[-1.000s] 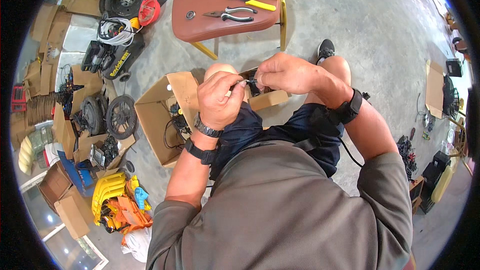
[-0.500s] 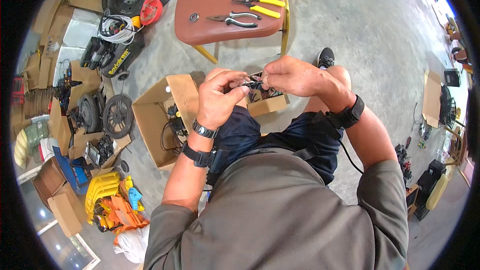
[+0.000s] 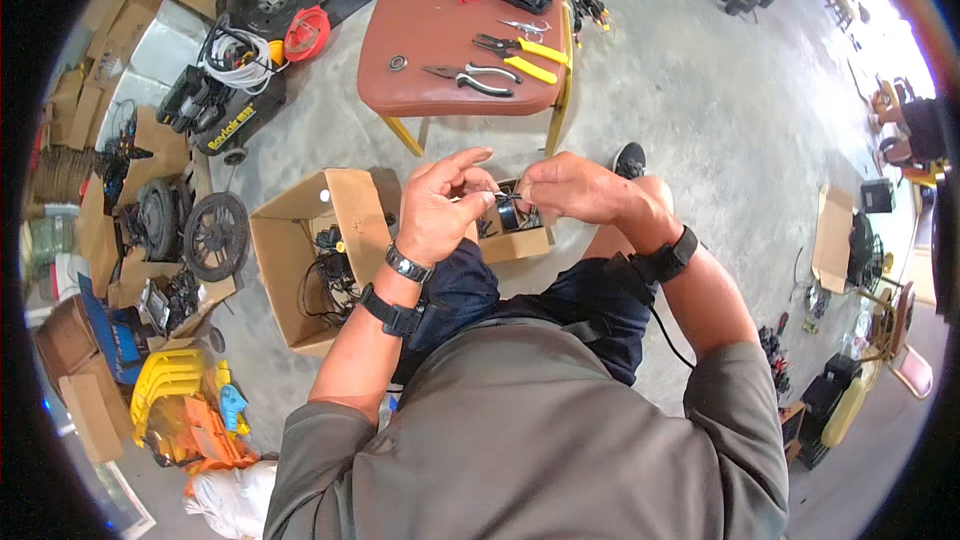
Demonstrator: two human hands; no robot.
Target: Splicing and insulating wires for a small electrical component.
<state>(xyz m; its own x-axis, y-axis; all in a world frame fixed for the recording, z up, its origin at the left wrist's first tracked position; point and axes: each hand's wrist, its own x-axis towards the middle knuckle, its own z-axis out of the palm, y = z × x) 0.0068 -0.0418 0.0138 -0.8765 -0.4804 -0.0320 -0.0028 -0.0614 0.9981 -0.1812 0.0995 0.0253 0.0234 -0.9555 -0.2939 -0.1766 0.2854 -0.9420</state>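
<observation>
Grip: our left hand (image 3: 437,208) and right hand (image 3: 578,190) pinch a thin piece (image 3: 509,197) (too small to identify).
Chair seat (image 3: 430,28): we see yellow-handled pliers (image 3: 527,68) lying there.

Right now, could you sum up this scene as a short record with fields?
Left hand: fingers holding a thin dark piece, too small to identify
Right hand: fingers pinching the same piece
Chair seat: brown; yellow-handled pliers, black-and-grey pliers, scissors on it
Large box: cardboard, open, dark cables inside
Small box: cardboard, right of the large box
</observation>
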